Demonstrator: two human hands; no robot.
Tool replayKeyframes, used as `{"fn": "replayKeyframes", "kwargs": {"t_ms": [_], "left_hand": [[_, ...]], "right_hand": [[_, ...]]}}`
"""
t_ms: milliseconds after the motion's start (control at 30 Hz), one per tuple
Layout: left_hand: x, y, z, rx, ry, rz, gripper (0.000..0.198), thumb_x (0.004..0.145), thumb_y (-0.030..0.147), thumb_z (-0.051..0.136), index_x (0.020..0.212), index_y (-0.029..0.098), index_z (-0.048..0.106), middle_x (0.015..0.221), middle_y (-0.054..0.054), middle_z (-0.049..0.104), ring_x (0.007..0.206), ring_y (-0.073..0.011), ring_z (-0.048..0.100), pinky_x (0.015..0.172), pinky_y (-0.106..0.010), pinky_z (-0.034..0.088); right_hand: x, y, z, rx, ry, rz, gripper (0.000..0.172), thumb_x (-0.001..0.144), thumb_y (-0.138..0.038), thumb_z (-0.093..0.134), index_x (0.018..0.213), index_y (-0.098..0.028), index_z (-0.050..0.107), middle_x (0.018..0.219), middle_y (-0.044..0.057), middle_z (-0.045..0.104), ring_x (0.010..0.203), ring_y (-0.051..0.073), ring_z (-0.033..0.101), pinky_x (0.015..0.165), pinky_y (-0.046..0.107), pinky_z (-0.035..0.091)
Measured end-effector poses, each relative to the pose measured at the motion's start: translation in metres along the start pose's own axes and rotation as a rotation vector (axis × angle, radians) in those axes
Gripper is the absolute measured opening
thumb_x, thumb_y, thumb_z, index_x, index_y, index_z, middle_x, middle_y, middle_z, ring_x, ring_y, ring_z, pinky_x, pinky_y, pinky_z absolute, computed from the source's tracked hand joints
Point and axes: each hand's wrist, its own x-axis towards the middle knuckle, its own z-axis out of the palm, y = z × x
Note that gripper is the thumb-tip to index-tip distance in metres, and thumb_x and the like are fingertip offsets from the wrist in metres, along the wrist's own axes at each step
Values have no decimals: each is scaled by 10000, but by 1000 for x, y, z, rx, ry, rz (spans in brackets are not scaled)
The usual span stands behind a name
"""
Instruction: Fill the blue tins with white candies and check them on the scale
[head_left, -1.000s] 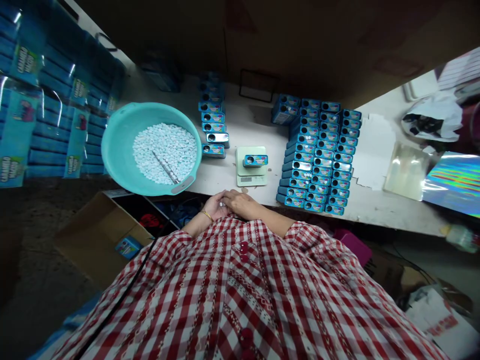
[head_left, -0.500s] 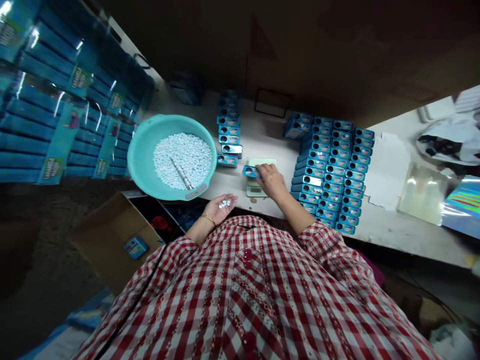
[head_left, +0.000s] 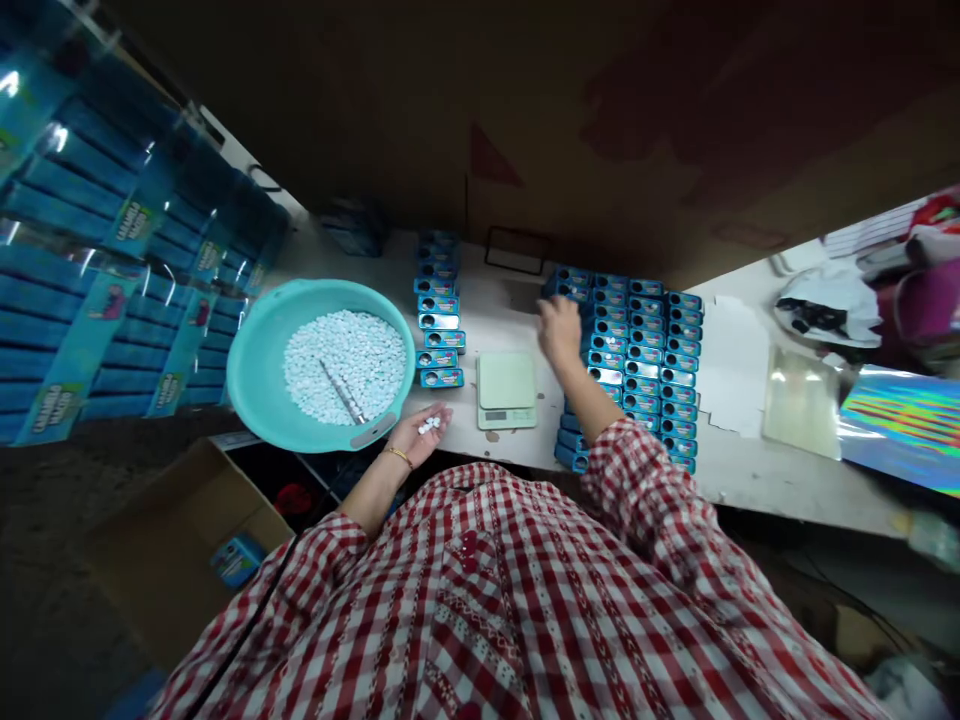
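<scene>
Well left of the digital scale (head_left: 507, 415), shiny wrapped packs (head_left: 97, 310) printed CARAMELO are stacked. Nearer the scale, a turquoise plastic basin (head_left: 259, 380) holds a heap of white candy pellets (head_left: 341, 345), with a slim metal rod (head_left: 342, 392) lying in it. To the scale's near left, the left hand (head_left: 415, 440) lies palm up, fingers relaxed — a few loose pellets (head_left: 429, 425) rest on it. Just left of the scale runs a column of small blue tins (head_left: 442, 358).

Right of the scale and beyond it, the right hand (head_left: 561, 332) bends its fingers by the far-left corner of the rows of blue tins (head_left: 643, 385); whether it grips one, I cannot tell. The step in hand looks like handling a tin at that corner. The next move seems to call for careful fingertips among closely set neighbours — and a level left palm, so no pellets roll off.
</scene>
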Motion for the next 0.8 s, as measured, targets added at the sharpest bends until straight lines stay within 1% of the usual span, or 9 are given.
{"fn": "replayKeyframes", "kwargs": {"t_ms": [33,100,167,233,367,467,533,667,800], "left_hand": [[-3,-2,1,10,-5,-13,240,819,26,448,969,61,633,724,-126,678,604,-145,664,494,-180,538],[-8,-7,1,22,-9,-25,211,823,34,453,919,58,640,726,-131,681,602,-143,664,501,-180,539],[-12,-10,1,28,-7,-24,190,823,36,458,869,49,642,726,-138,682,604,-142,665,510,-177,538],[-15,-11,1,30,-3,-21,180,815,36,472,859,46,646,725,-138,683,606,-142,665,514,-178,539],[-17,-12,3,26,-9,-27,191,810,42,487,902,57,654,711,-122,683,593,-138,661,506,-181,536],[-16,-15,8,46,-38,-24,194,811,44,480,891,54,656,711,-126,685,594,-137,659,506,-181,533],[-14,-18,12,72,-69,-31,193,812,45,475,874,48,657,707,-131,685,602,-139,659,514,-183,532],[-13,-25,21,115,-111,-51,199,823,58,463,852,48,660,708,-130,685,606,-136,654,514,-184,525],[-15,-28,25,145,-106,-51,210,842,69,448,808,54,654,704,-126,685,586,-127,647,502,-174,516]], "right_hand": [[12,20,-3,-44,28,66,303,879,-220,429,1118,-145,599,1203,173,500,1065,295,417,844,443,394],[33,50,-2,-130,11,114,304,857,-196,425,1080,-148,627,1225,178,484,1086,324,402,824,456,391],[45,64,2,-184,-27,95,327,855,-160,384,1047,-137,648,1214,187,491,1071,328,411,813,455,390],[47,66,4,-207,-67,40,355,850,-118,344,996,-124,668,1183,194,504,1040,318,426,802,444,394],[24,46,-11,-238,-159,-106,358,825,-57,331,916,-122,671,1139,184,510,978,293,438,743,402,404],[-15,17,-27,-219,-189,-254,360,843,-39,306,903,-131,649,1132,166,507,933,265,441,729,383,401],[-43,-5,-32,-172,-236,-342,346,851,-34,309,882,-128,641,1115,167,514,905,257,445,735,388,407],[-82,-45,-24,-81,-342,-411,296,844,-24,363,834,-120,644,1059,172,545,896,257,469,749,399,438],[-93,-59,-13,24,-368,-406,284,829,-7,404,887,-121,657,1112,170,561,944,250,511,771,389,480]]}}
